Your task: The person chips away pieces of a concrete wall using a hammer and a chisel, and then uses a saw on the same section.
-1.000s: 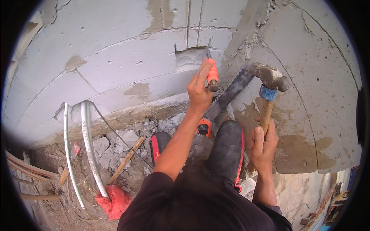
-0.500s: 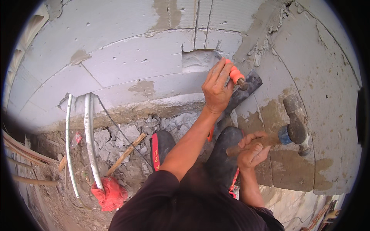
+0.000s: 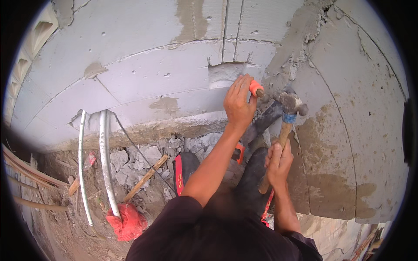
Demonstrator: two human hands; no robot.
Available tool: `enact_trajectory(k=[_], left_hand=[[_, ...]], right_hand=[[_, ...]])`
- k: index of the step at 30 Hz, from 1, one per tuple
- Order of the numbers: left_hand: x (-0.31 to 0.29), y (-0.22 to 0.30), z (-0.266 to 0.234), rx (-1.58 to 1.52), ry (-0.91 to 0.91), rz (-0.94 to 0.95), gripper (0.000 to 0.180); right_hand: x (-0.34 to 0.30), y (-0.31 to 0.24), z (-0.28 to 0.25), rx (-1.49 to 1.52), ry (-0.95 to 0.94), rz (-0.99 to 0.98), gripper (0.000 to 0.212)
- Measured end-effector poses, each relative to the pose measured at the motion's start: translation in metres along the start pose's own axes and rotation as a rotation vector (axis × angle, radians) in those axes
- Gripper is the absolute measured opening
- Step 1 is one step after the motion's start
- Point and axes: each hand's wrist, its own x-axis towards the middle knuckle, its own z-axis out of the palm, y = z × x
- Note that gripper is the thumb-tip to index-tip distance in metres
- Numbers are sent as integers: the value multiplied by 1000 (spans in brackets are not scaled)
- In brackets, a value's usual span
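Observation:
My left hand is closed around a chisel with an orange grip, held against the block wall at a rectangular recess. The chisel's tip is hidden behind my fingers, while its metal butt end points right. My right hand grips the wooden handle of a hammer, whose steel head is just right of the chisel's butt, apart from it. Blue tape wraps the handle below the head. Behind the hammer, a dark pipe-like piece slants beside the wall.
Pale conduits rise out of the ground at the left, one ending in a red plastic bag. Broken block rubble and a wooden stick lie along the wall's foot. A grey block wall stands at the right.
The hammer has swung from the right toward the chisel's butt, its head turning upward and left. My left hand stays at the recess, with the chisel now angled differently.

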Motion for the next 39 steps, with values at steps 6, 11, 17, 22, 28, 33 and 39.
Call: enact_trajectory(k=[6,11,17,22,28,33,39], left_hand=[[14,-3,-44,-194,-347,-50,37],[63,30,-42,-151,-458,222,19],[79,7,3,-21,-267,378,23],[89,-3,8,6,-158,344,26],[90,2,20,-7,18,305,26],[95,5,21,-6,84,242,26],[98,0,25,-7,121,204,25]], right_hand=[[-15,14,-9,37,92,-100,24],[-1,15,-16,152,43,-16,30],[4,-9,-16,288,115,-88,29],[3,-33,-17,213,126,-172,39],[13,-66,-12,216,226,-328,48],[26,-109,-12,303,294,-406,48],[61,-79,6,2,54,-223,36]])
